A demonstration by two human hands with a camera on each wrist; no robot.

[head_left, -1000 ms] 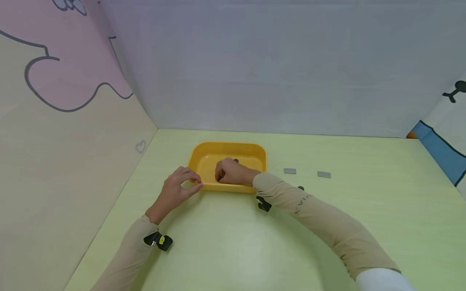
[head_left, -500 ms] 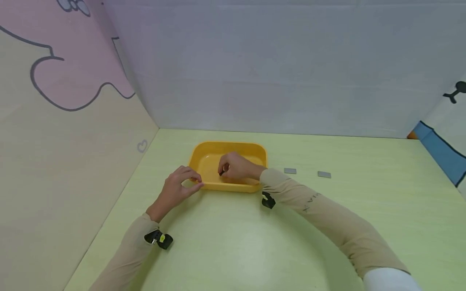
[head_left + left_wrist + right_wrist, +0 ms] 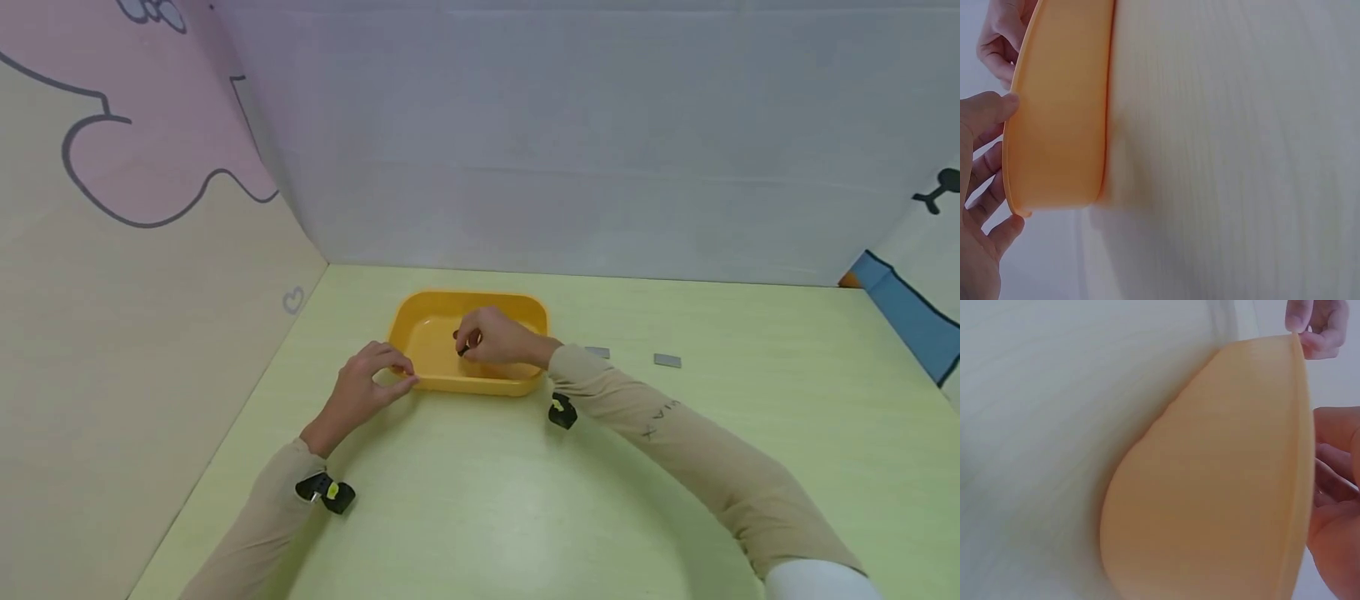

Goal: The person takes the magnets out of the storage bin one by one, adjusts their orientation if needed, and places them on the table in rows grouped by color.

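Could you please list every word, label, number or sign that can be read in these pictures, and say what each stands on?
Dark lettering on the beige right sleeve: too small and skewed to read; perhaps three or four letters.
Two small flat grey rectangular tiles on the pale green table: no marks visible.
Yellow-orange plastic tray: no text in any view.
Walls: drawn outlines only, among them a small heart outline, no words.
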